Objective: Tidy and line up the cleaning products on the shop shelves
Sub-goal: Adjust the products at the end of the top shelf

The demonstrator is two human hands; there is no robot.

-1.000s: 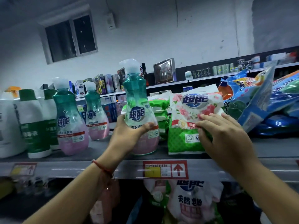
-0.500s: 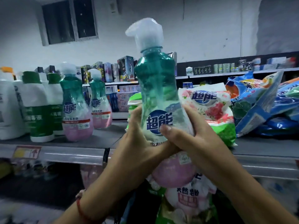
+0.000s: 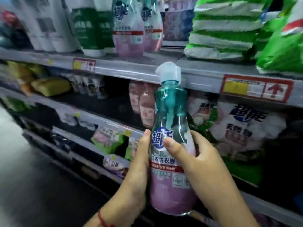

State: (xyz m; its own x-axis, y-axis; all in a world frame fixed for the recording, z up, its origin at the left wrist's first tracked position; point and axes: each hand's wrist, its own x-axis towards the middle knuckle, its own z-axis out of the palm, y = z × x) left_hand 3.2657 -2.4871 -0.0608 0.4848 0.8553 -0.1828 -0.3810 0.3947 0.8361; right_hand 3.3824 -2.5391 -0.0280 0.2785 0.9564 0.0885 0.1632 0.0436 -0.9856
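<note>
Both grips, left hand and right hand, wrap the upright pump bottle below the top shelf, mid-relocation; next it likely needs setting beside 2 matching bottles up-left.

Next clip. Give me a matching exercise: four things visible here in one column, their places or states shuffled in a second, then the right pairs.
1. pump bottle
2. green-and-white bags
3. red price tag
4. two matching bottles

A. standing on the top shelf, left of centre
B. held in both hands
C. stacked on the top shelf, right
D. on the shelf edge

Pairs: 1-B, 2-C, 3-D, 4-A
</note>
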